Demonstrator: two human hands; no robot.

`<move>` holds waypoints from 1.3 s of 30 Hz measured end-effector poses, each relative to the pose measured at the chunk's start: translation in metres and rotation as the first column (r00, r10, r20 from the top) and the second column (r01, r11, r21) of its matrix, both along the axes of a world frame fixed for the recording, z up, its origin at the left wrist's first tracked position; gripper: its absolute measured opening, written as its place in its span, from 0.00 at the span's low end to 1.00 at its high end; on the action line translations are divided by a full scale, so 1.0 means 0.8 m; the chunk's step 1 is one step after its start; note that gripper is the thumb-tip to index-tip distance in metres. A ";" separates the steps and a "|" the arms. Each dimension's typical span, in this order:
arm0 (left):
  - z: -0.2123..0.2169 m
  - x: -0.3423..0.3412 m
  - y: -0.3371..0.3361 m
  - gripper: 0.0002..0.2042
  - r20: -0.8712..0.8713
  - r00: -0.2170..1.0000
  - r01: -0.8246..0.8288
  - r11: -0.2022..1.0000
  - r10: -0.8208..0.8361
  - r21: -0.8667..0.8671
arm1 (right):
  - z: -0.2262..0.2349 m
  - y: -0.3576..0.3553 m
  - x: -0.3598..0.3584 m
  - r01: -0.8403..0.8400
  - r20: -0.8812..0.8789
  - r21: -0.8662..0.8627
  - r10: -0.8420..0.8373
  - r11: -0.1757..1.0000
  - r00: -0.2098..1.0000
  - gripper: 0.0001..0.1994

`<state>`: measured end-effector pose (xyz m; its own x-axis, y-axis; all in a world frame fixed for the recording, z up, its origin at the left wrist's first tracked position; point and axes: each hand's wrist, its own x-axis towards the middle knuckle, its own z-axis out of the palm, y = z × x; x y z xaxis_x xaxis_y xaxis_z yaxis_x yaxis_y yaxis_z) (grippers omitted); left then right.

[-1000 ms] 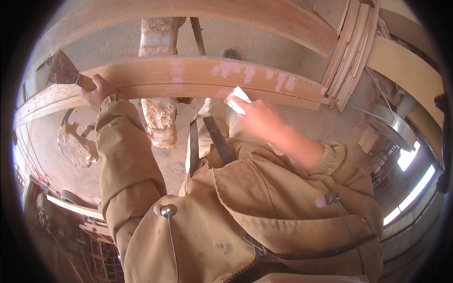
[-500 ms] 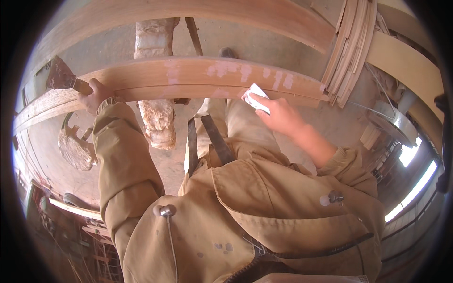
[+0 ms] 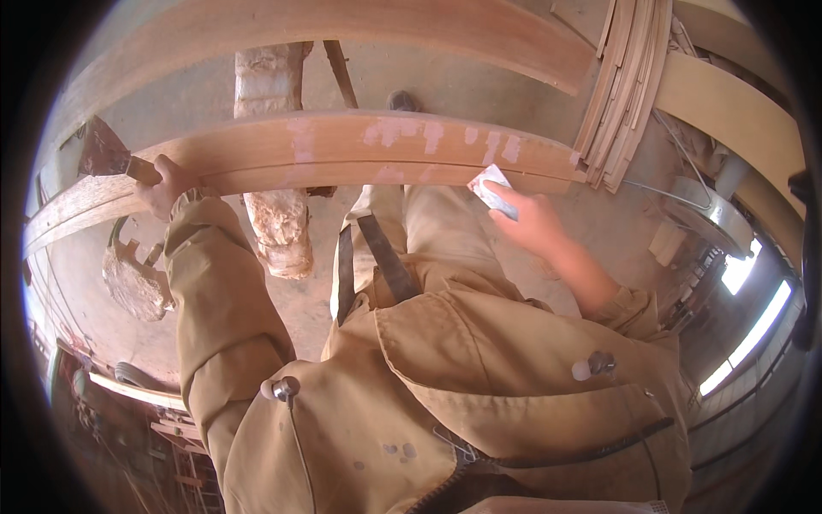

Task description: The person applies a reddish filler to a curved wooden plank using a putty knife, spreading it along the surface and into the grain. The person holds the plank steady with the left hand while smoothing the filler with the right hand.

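**A:** What's each hand doing here?

**B:** The right hand [image 3: 533, 221] is closed around a small white pad [image 3: 491, 189], pressing it against the lower edge of the curved wooden plank [image 3: 360, 147], near its right end by the pinkish filler patches [image 3: 402, 131]. The left hand [image 3: 164, 186] grips a putty knife [image 3: 107, 152] by the handle, resting against the plank's left part.

**A:** And the plank?

**B:** It runs across in front of the person, above the dusty floor [image 3: 599, 214].

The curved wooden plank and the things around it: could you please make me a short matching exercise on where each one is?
Things:
1. left hand
2. right hand
3. bundle of thin wood strips

Places:
a. presses a small white pad to the curved wooden plank
b. rests on the plank's right end
c. holds a putty knife at the plank's left end

Pairs: 1-c, 2-a, 3-b
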<state>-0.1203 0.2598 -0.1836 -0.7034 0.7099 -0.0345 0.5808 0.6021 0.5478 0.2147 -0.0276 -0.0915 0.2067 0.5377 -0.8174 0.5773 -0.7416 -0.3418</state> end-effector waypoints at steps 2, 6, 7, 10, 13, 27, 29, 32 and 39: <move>-0.001 0.001 0.001 0.25 -0.056 0.998 -0.003 0.999 0.001 -0.032 | -0.002 -0.007 0.003 -0.030 0.015 0.036 0.030 0.999 0.999 0.24; -0.002 -0.009 0.002 0.25 -0.117 0.993 0.028 0.999 -0.031 -0.026 | -0.022 -0.009 -0.004 -0.061 -0.008 0.180 0.063 0.982 0.998 0.23; -0.001 -0.012 0.002 0.25 -0.087 0.996 0.012 1.000 -0.014 -0.027 | -0.032 -0.012 -0.003 -0.051 -0.019 0.219 0.057 0.974 0.998 0.23; -0.010 -0.008 0.005 0.25 -0.010 1.000 0.001 1.000 -0.001 -0.030 | -0.041 -0.027 0.009 -0.188 0.114 0.232 0.165 0.954 0.980 0.22; -0.009 -0.009 0.004 0.25 -0.037 0.999 0.017 1.000 -0.017 -0.021 | -0.020 -0.012 0.001 -0.215 0.151 0.100 0.199 0.972 0.968 0.21; -0.007 -0.007 0.003 0.29 -0.109 0.994 0.006 0.998 -0.012 -0.055 | 0.011 0.010 -0.029 -0.222 0.185 -0.044 0.227 0.974 0.956 0.22; -0.014 -0.012 0.005 0.29 -0.114 0.993 0.025 0.999 -0.030 -0.046 | 0.008 0.021 -0.037 -0.221 0.164 -0.009 0.220 0.975 0.962 0.22; -0.017 -0.015 0.006 0.30 -0.120 0.992 0.024 0.998 -0.030 -0.055 | 0.002 0.007 -0.034 -0.241 0.204 -0.002 0.237 0.970 0.950 0.23; -0.022 -0.021 0.009 0.30 -0.133 0.991 0.022 0.996 -0.033 -0.089 | 0.002 -0.082 -0.005 0.306 0.148 -0.010 -0.301 0.952 0.942 0.24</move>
